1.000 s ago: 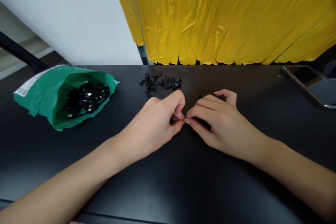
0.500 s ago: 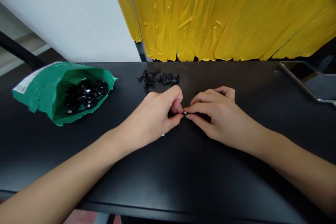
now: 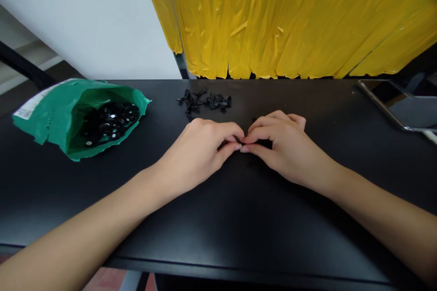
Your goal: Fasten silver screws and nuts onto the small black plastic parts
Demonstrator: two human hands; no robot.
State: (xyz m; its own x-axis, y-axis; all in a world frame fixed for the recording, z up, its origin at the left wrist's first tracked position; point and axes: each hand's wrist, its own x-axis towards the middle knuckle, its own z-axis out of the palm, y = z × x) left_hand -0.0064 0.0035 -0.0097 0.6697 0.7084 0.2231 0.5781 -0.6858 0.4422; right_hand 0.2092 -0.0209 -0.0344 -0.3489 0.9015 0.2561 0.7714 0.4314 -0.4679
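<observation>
My left hand (image 3: 205, 150) and my right hand (image 3: 282, 145) meet fingertip to fingertip over the black table (image 3: 218, 227). Between the pinched thumbs and forefingers is a small black part (image 3: 238, 139), mostly covered, so its exact kind does not show. Both hands are closed on it. Behind them lies a loose pile of small black plastic pieces (image 3: 218, 101). To the left, a torn green bag (image 3: 51, 116) lies with its mouth toward me, full of small black round pieces (image 3: 112, 120), some with shiny metal dots.
A phone-like device with a glossy screen (image 3: 385, 93) lies at the far right of the table. Yellow plastic sheeting (image 3: 273, 22) hangs behind the table's back edge, beside a white panel (image 3: 95, 18). A black bar (image 3: 20, 63) slants in at the left.
My left forefinger has uncurled and now presses forward beside the right fingertips. The pale dot seen on the part between my fingers is now hidden. The view has shifted slightly.
</observation>
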